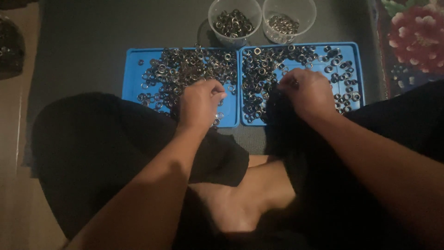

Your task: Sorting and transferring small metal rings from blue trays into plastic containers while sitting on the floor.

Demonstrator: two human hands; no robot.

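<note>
Seen from the head camera, my left hand (pixel 200 103) rests on the left tray (pixel 132 74) and my right hand (pixel 309 92) on the right tray (pixel 357 69), both blue, side by side on a dark mat (pixel 83 41) laid on the floor. Rings (pixel 185 67), small dark metal eyelets, lie loose across both trays, thickest toward the far middle; more fill two clear cups (pixel 233 21) just beyond the trays. Left fingers (pixel 216 87) curl inward with tips together over the heap; whether they pinch a ring I cannot tell. Right fingers (pixel 289 83) likewise bunch at the pile's edge, their hold hidden by the knuckles. I judge each ring light, rigid and smooth, liable to slip and roll, and apt to nest or snag with neighbours. The best purchase seems a fingertip pinch across the rim, or a tip through the hole, taking singles from the sparse margins rather than the dense centre. Dim light blurs finer detail.
</note>
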